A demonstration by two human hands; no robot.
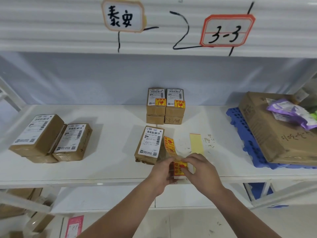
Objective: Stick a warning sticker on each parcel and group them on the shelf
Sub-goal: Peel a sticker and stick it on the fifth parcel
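**Item: warning sticker (179, 167), being peeled, lower centre of frame.**
- Left hand (162, 170): fingers curled round the lower end of the sticker strip (169, 146), which trails up and away towards the frame's centre.
- Right hand (200, 169): thumb and forefinger pinch the sticker's right edge. Whether it has lifted from the backing cannot be told.
- Target parcel (151, 145): centre of frame, just above the left hand, lying flat on the shelf (111, 169) with its white label up and no sticker on it.
- Finished stacks (165, 105): upper centre, two side by side, each top box stickered at the lower right of its label.
- Waiting parcels (51, 140): left of frame, unstickered.
- Spent backing (195, 143): pale yellow slip, right of centre.

**Handling advice:** peel slowly from one corner, with the strip taut in the left hand so the sticker does not curl onto itself. Touch only its edge. Place it as on the finished stacks, clear of the barcode, and smooth it flat before moving the parcel up to join them.
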